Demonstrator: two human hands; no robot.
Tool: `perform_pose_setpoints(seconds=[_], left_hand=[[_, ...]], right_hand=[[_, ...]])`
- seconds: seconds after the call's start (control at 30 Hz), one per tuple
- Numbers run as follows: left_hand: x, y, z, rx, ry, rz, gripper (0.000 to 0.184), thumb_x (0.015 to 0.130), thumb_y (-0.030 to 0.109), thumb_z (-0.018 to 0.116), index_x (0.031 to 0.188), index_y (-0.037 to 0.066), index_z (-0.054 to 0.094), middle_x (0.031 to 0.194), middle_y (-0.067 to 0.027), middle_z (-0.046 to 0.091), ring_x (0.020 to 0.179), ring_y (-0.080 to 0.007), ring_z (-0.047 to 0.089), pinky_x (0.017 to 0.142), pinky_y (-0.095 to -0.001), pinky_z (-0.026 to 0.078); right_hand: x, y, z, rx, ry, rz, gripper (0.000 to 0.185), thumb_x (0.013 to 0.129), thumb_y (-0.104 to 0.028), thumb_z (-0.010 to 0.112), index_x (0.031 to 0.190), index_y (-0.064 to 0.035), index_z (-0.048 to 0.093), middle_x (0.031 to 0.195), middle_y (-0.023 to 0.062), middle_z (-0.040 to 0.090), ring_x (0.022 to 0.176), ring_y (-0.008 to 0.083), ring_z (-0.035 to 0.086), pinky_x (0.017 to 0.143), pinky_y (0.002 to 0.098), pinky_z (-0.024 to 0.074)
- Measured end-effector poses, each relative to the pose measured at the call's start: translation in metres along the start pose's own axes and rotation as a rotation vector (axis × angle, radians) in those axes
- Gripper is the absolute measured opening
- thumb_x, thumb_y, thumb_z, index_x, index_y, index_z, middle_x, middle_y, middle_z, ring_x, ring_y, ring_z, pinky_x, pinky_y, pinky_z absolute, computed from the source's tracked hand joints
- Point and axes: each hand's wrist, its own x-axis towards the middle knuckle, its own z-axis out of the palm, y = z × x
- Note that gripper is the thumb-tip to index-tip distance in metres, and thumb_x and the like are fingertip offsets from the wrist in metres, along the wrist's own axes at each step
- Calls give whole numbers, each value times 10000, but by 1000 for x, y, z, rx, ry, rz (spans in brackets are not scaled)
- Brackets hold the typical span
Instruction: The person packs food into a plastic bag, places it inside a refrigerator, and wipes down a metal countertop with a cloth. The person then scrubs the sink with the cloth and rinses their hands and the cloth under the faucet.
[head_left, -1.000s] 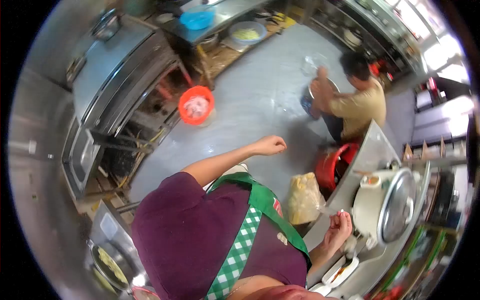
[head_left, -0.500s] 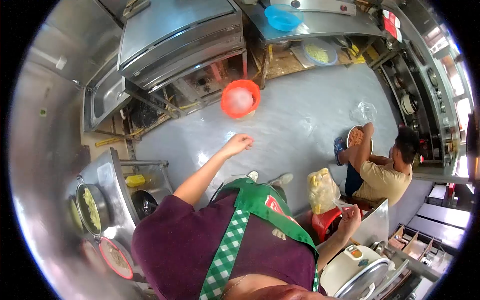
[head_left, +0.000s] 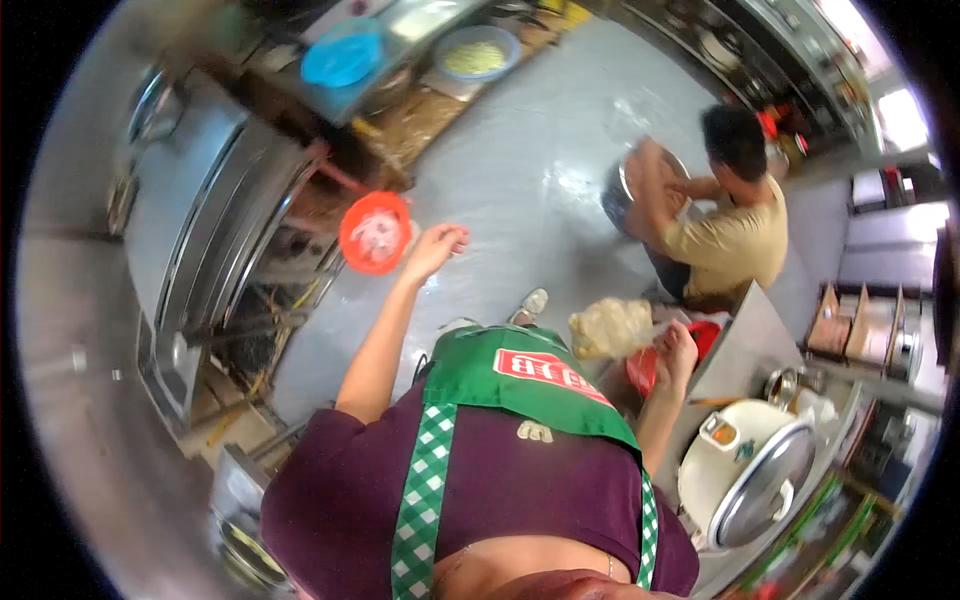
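My right hand point(head_left: 676, 352) is closed on the gathered top of a clear plastic bag point(head_left: 612, 329) with pale yellowish contents. The bag hangs to the left of that hand, beside a red bucket point(head_left: 645, 372). My left hand point(head_left: 436, 250) is out over the grey floor with its fingers curled; whether they hold anything is too small to tell. Just left of it is an orange-red basket point(head_left: 375, 232) with pale pinkish contents.
A person point(head_left: 735, 230) sits low at the right, hands in a metal bowl point(head_left: 676, 165). A large cream cooker point(head_left: 722, 470) stands on the right counter. Farther back are a blue basin point(head_left: 342, 55) and a bowl of shredded greens point(head_left: 475, 58).
The view has turned back and forth. My left hand has come nearer the orange-red basket. The bag is still held by my right hand and now sits closer in front of my apron.
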Motion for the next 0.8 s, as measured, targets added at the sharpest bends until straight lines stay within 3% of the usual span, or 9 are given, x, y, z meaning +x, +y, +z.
perform_pose_setpoints(seconds=[0.07, 0.23, 0.37, 0.4, 0.43, 0.47, 0.57, 0.67, 0.8], left_hand=[[30, 19, 21, 4, -39, -46, 287, 842, 230, 451, 1008, 18, 553, 866, -60, 588, 758, -126, 549, 707, -248, 433], [84, 8, 45, -76, -39, -255, 284, 832, 276, 462, 984, 63, 573, 875, -47, 593, 770, -126, 554, 683, -255, 437], [103, -84, 24, -158, 167, -504, 234, 806, 284, 500, 883, 81, 589, 793, -29, 593, 709, -125, 559, 592, -268, 448], [91, -96, 5, -5, 199, -614, 188, 789, 259, 525, 846, 89, 585, 740, -27, 586, 636, -126, 552, 535, -272, 442], [104, -219, -27, -259, 307, -675, 177, 783, 246, 518, 829, 89, 585, 711, -37, 579, 585, -134, 539, 487, -281, 433], [80, -224, -51, -69, 280, -706, 281, 821, 265, 442, 942, 54, 583, 836, -52, 589, 701, -141, 552, 590, -279, 462], [52, -211, -94, 257, -38, -835, 257, 811, 258, 456, 912, 60, 585, 813, -59, 585, 684, -147, 551, 571, -288, 454], [98, -184, -120, 305, -41, -891, 219, 803, 238, 467, 871, 64, 581, 775, -53, 578, 647, -143, 545, 531, -283, 444], [223, -130, -161, 298, 61, -788, 172, 793, 211, 482, 817, 69, 576, 724, -45, 568, 597, -138, 537, 479, -277, 430]], right_hand=[[39, 8, -11, -56, 90, -102, 177, 762, -93, 553, 605, -109, 474, 532, -50, 367, 442, 69, 334, 424, 214, 266], [108, 0, -19, -144, 140, -51, 174, 753, -84, 553, 597, -101, 479, 523, -57, 364, 431, 61, 321, 414, 214, 244], [147, -44, 14, -241, 156, -14, 159, 755, -88, 535, 602, -94, 491, 518, -57, 366, 433, 60, 313, 414, 219, 239], [153, -41, 24, -279, 162, -29, 172, 754, -94, 531, 591, -104, 477, 522, -59, 365, 436, 59, 307, 415, 221, 234], [163, -43, 36, -296, 181, -39, 174, 754, -97, 531, 589, -105, 475, 524, -60, 365, 436, 59, 305, 415, 222, 234], [171, -45, 46, -312, 200, -50, 177, 754, -99, 530, 587, -107, 473, 526, -61, 365, 436, 59, 303, 414, 222, 234], [184, -45, 84, -312, 238, -45, 178, 755, -110, 530, 587, -107, 471, 533, -59, 363, 441, 61, 309, 417, 224, 240], [224, -59, 131, -301, 250, -67, 171, 756, -123, 532, 597, -107, 474, 536, -53, 361, 448, 65, 323, 428, 231, 265], [249, -60, 196, -300, 262, -108, 152, 763, -144, 532, 626, -96, 488, 543, -44, 378, 456, 80, 347, 455, 252, 323]])
